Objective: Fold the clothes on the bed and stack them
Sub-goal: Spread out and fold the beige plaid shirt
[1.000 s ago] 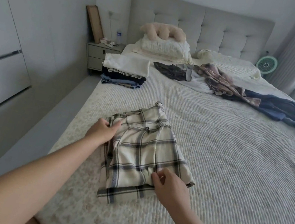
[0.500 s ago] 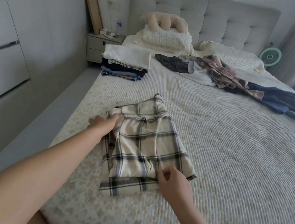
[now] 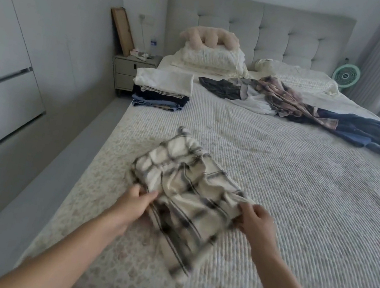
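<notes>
Gripping the cream plaid garment (image 3: 185,193) at both sides, the person has it partly raised off the bed (image 3: 298,213), its near end hanging blurred toward the mattress edge. The left hand (image 3: 137,200) pinches the left edge between thumb and curled fingers; the right hand (image 3: 255,219) has its fingers curled round the right edge. Half a second ago the garment lay flat and folded on the bedspread, with the left hand up by its far left corner and the right hand at its near right edge. Now the left hand has come down toward the near end, level with the right, and the cloth is bunched and lifted between them.

Farther up the bed on the left side sits the stack of folded clothes (image 3: 161,93), a white piece on top of dark and blue ones, in the same place as before. To its right, well apart from the plaid piece, lies the unfolded pile (image 3: 280,101): a dark item, a white one and a brown plaid shirt, with blue jeans (image 3: 374,141) trailing toward the right edge. Pillows (image 3: 212,56) and a plush toy (image 3: 210,37) rest against the grey headboard (image 3: 292,35). A nightstand (image 3: 131,70) stands beside the bed at left, and a green fan (image 3: 345,76) at right.
</notes>
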